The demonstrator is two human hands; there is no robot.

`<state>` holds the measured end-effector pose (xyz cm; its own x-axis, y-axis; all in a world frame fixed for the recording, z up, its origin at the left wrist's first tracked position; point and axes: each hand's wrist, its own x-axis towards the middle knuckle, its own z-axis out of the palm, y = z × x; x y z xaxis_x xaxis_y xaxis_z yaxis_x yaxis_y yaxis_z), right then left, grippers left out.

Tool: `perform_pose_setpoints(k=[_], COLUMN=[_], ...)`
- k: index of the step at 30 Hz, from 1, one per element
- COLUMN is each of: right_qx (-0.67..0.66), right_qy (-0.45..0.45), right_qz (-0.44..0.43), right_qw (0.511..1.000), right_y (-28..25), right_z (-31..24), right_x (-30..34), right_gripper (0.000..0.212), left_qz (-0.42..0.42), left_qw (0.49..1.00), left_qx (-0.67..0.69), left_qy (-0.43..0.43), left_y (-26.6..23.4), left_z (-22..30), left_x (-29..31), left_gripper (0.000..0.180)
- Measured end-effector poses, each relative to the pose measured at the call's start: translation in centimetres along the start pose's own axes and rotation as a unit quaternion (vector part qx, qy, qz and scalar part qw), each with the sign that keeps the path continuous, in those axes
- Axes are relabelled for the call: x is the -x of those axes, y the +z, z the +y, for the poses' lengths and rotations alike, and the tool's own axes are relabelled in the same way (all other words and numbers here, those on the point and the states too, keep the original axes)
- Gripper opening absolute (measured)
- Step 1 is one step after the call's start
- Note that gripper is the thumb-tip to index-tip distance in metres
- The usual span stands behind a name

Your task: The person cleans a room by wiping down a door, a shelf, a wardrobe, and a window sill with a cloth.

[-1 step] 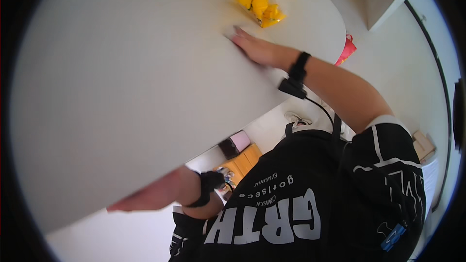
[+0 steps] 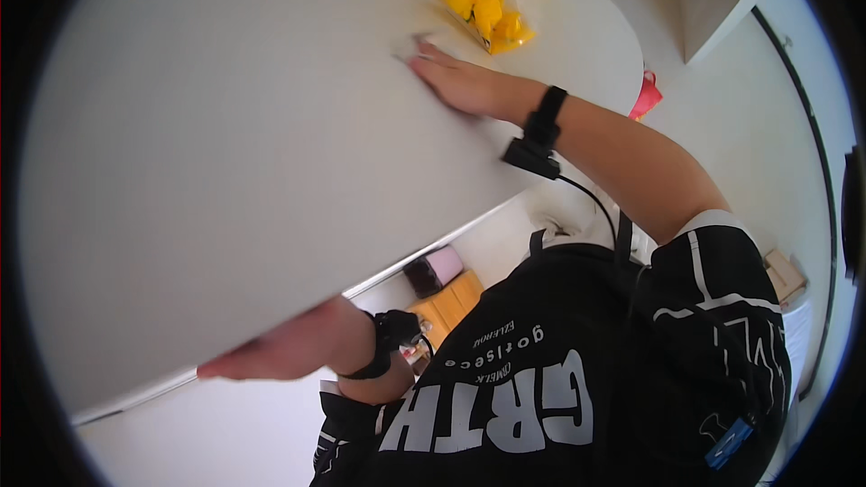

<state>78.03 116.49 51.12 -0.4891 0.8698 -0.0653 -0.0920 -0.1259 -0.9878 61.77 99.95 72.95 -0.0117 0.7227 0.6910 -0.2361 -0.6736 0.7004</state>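
The white table fills the left and centre of the view. My right hand lies low on its top with the fingers stretched toward the left. A small pale piece, perhaps a tissue, shows at the blurred fingertips and seems pressed under them. Close beyond this hand lies a crumpled yellow plastic packet with a clear part and a green mark. At the lower left, my left hand is against the table's near edge and seems to grip it. Its fingers are partly hidden there.
Beneath the near edge stand an orange-brown wooden cabinet and a pink and dark box. A red bag shows past the right edge. A black cable hangs from my right wrist strap.
My right hand has slid a little left across the table, and the pale piece has moved with it. My left hand stays at the edge. The view has shifted slightly.
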Motion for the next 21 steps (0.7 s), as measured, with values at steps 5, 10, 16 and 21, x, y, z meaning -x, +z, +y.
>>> perform_pose_setpoints(k=[5,10,16,21], right_qx=[0.078,-0.029,-0.115,0.061], right_qy=[-0.258,-0.416,-0.075,0.041], right_qz=[-0.005,0.081,0.174,0.229], right_qw=[0.963,0.905,0.975,0.971], right_y=[5.5,9.2,10.0,7.6], right_z=[-11.9,-9.6,-2.2,2.6], right_x=[5.7,15.3,18.5,25.2], right_gripper=[0.066,0.047,0.041,0.043], left_qz=[0.27,0.279,0.247,0.201], left_qw=[0.914,0.778,0.917,0.898], left_qx=[-0.289,-0.546,-0.3,-0.389], left_qy=[0.086,0.136,0.092,0.048], left_y=[2.2,3.1,0.2,2.3], left_z=[-1.7,-0.2,-1.9,-1.3], left_x=[-0.2,0.6,-0.7,-0.2], left_gripper=[0.072,0.054,0.042,0.048])
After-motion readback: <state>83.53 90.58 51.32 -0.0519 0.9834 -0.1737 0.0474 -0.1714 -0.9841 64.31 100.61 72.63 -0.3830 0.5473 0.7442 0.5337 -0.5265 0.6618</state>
